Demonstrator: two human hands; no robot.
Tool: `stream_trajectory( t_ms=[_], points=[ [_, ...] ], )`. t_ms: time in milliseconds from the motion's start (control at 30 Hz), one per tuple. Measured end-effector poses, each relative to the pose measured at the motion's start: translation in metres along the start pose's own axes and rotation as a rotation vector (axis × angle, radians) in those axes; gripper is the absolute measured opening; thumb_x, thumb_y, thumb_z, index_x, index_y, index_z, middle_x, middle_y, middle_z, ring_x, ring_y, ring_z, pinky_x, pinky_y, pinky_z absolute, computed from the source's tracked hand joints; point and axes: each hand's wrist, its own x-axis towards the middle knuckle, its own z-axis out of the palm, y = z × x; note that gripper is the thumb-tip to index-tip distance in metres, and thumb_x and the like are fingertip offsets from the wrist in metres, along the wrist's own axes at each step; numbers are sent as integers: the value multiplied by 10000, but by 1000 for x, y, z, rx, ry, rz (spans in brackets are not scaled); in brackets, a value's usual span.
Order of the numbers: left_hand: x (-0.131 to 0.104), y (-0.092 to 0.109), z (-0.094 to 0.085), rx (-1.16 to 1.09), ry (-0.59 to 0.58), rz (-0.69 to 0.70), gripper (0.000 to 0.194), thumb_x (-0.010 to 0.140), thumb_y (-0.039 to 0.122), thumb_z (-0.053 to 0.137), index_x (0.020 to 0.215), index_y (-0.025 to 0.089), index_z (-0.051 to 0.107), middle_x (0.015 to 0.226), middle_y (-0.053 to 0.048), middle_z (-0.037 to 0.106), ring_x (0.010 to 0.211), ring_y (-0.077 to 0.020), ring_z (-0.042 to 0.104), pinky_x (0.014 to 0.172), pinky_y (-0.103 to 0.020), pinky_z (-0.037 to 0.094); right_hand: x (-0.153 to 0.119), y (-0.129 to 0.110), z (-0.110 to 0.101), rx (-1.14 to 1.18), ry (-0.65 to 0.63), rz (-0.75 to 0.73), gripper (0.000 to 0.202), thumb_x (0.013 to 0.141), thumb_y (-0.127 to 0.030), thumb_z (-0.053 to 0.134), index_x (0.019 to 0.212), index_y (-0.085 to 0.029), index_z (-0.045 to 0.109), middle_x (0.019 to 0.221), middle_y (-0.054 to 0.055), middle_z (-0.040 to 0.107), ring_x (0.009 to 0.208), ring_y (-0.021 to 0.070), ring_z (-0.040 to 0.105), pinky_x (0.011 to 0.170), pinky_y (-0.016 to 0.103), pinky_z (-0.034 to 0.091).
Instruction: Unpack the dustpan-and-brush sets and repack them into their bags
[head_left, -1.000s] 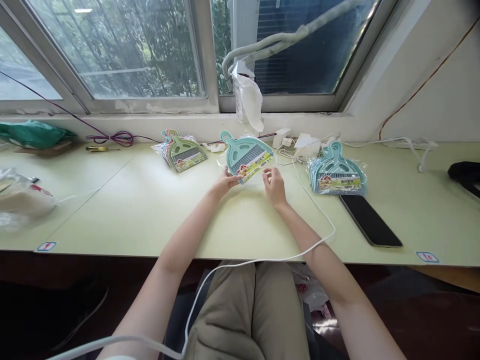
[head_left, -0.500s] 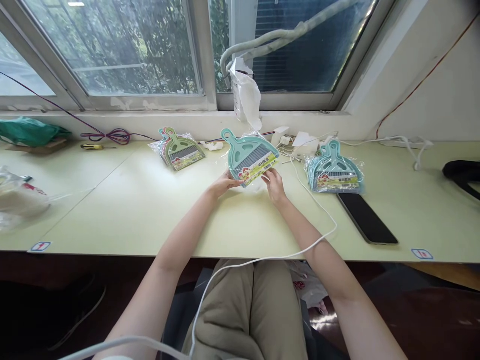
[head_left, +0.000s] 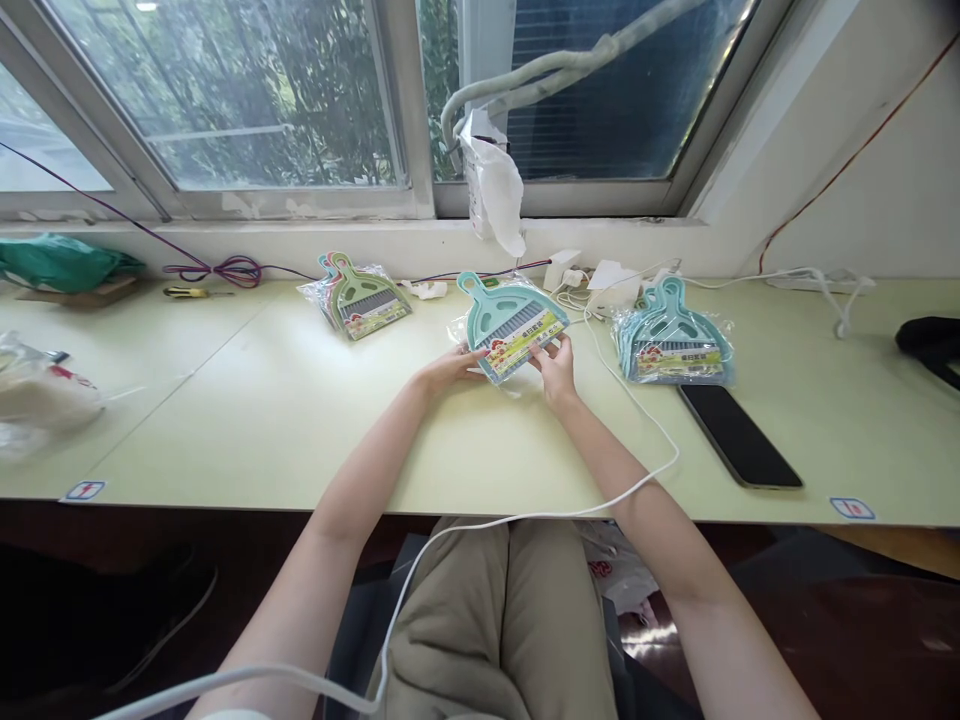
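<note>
Between my hands is a teal dustpan and brush set [head_left: 517, 325] in clear plastic wrap, tilted, with a yellow label across its lower part. My left hand [head_left: 448, 370] grips its lower left corner, thumb on the label. At the lower right edge, my right hand [head_left: 555, 368] pinches it with the thumb in front. A stack of teal wrapped dustpan sets [head_left: 675, 335] lies to the right. On the left, a smaller pile of wrapped dustpan sets [head_left: 367, 300] has a green one on top and a pink one beneath.
A black phone [head_left: 739, 435] lies near the table's right front. A white cable [head_left: 630, 490] crosses my right forearm. A screwdriver [head_left: 196, 292], bundled wires [head_left: 236, 270] and a green bag [head_left: 64, 262] lie at the back left; a clear plastic bag [head_left: 45, 395] sits at far left.
The held dustpan set has shifted slightly right and down toward me, still in both hands. The piles at either side stay where they were.
</note>
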Motion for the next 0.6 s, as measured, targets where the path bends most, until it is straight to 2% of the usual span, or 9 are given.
stream_trajectory(
  t_ms=[67,133,267,400,600],
  points=[
    [4,-1,-1,-46,59,-7,503,793,564,703,1134,197,651,1007,-92,733,932,-232,700,884,-395,561,1,0,-2,9,-12,19,536,679,-292,746,1104,-264,421,1083,50,665,1086,213,652,866,431,609],
    [8,-1,-4,-80,166,-19,460,857,590,608,1092,198,660,917,-68,730,857,-208,695,829,-363,571,0,-1,-2,13,-29,39,555,664,-271,752,1114,-262,426,1036,43,674,1052,223,666,843,445,618],
    [12,1,-9,-136,393,-13,293,927,442,557,984,170,652,770,-34,681,696,-154,643,726,-304,563,-3,-5,0,46,-56,58,579,647,-254,761,1139,-256,456,978,33,693,1008,233,686,837,461,626],
    [15,4,-10,-139,578,17,226,936,360,541,954,160,645,765,-30,666,628,-136,613,666,-278,543,-7,-11,3,48,-85,49,604,632,-274,783,1157,-255,485,946,22,703,984,238,698,838,471,629],
    [11,11,-25,-142,714,91,279,960,316,464,1111,166,644,904,-62,716,631,-120,647,634,-243,532,-9,-19,4,-7,-182,71,576,623,-316,800,1119,-227,521,907,46,718,962,269,705,808,487,629]
  ],
)
